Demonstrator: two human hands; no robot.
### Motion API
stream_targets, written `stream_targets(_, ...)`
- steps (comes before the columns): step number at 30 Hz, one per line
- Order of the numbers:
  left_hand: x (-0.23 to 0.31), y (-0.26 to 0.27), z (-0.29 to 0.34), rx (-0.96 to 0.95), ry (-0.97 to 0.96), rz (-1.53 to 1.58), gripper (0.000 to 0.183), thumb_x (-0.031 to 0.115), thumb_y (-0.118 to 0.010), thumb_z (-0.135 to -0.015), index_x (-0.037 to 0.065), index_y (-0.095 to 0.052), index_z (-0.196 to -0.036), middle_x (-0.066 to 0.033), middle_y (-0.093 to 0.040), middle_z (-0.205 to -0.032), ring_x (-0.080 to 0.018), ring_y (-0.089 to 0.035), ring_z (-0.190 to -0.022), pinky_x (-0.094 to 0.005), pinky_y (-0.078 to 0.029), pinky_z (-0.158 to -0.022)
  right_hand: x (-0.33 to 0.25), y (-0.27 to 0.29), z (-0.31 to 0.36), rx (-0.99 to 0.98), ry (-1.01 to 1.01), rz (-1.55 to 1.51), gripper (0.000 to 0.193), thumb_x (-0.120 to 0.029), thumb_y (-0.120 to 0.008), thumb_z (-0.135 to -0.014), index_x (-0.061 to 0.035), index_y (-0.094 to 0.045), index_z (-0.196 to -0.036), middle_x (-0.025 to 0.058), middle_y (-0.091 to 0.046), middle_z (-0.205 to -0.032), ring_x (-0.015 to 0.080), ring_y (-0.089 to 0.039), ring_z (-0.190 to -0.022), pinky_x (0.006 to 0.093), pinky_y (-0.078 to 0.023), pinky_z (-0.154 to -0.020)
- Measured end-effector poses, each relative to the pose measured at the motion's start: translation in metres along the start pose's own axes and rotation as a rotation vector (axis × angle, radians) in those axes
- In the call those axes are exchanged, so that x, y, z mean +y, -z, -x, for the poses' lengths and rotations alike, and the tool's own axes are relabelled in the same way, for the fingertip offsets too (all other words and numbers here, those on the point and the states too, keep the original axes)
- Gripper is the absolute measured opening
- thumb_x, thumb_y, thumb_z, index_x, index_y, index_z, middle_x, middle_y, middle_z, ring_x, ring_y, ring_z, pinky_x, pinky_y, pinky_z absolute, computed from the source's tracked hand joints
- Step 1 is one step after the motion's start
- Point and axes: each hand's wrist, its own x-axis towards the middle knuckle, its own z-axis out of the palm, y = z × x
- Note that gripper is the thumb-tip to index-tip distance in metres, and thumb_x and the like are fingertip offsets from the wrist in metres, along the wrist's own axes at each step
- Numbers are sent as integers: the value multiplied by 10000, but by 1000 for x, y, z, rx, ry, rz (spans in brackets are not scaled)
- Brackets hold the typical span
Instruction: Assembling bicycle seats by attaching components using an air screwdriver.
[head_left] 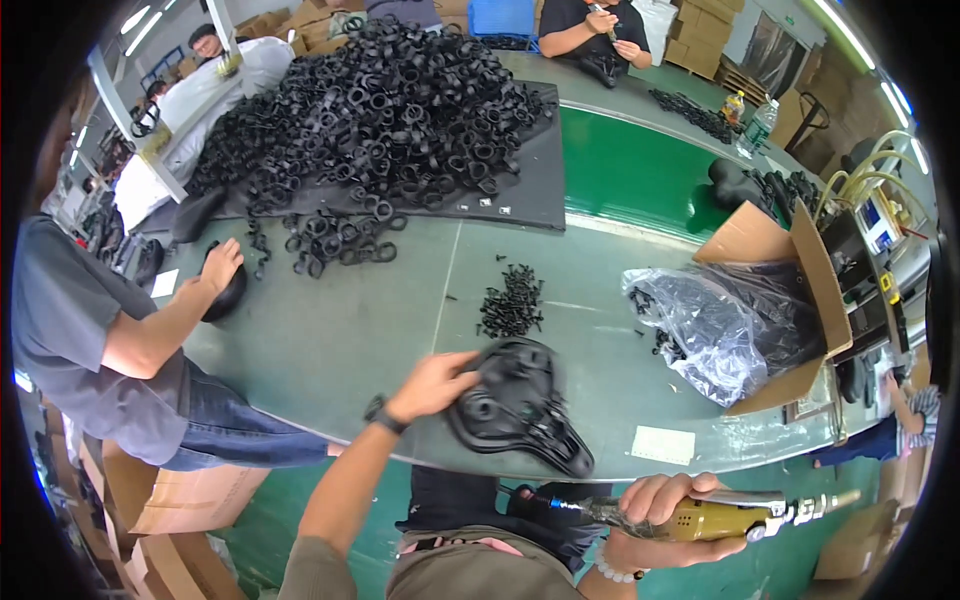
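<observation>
A black bicycle saddle (515, 400) lies underside up at the table's near edge, its narrow nose toward the lower right. My left hand (435, 383) grips the saddle's left rim, with the fingertips over its edge. In my right hand (655, 550) is an olive-yellow air screwdriver (700, 521), held sideways just off the table edge. Its bit points left, below the saddle and apart from it. Beyond the saddle lies a pile of small black screws (512, 303).
A big heap of black rings (390, 110) covers a dark mat (540, 200). To the right, an open carton (825, 290) holds a clear plastic bag (715, 335). White paper (663, 445) lies nearby. A co-worker (120, 340) on the left handles a black saddle (228, 290); another person (590, 35) works opposite.
</observation>
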Motion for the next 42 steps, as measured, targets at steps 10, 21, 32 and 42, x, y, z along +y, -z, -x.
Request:
stream_targets(10, 20, -65, -11, 143, -65, 583, 618, 324, -621, -886, -18, -418, -1359, -169, -461, -1363, -256, -482, -1226, -363, -402, -1010, 23, 5, -3, -341, 343, 237, 845, -799, -442, -772, -36, -456, -1134, 103, -554, -722, 254, -577, -625, 367, -481, -601)
stream_targets(21, 47, -111, 23, 351, -96, 317, 628, 189, -760, -673, -7, -492, -1205, -182, -364, -1404, -369, -357, -1287, -433, -342, -1051, 74, -11, -22, -629, 302, 328, 895, -817, -418, -758, -16, -444, -1158, 124, -576, -782, 268, -584, -644, 396, -506, -605)
stream_targets(32, 46, -105, 24, 376, -131, 337, 478, 99, -723, -719, 6, -533, -1148, -174, -388, -1391, -343, -365, -1301, -426, -314, -1070, 121, 5, -27, -682, 17, 466, 799, -727, -591, -743, 13, -508, -1033, 132, -585, -791, 267, -580, -702, 369, -498, -621)
stream_targets(42, 12, -65, 3, 441, 3, 321, 377, 235, -751, -733, 52, -642, -1044, -119, -579, -1163, -339, -468, -1178, -407, -417, -948, 90, -2, -23, -728, 145, 320, 680, -549, -692, -782, 2, -506, -1134, 125, -625, -786, 278, -629, -690, 397, -521, -618)
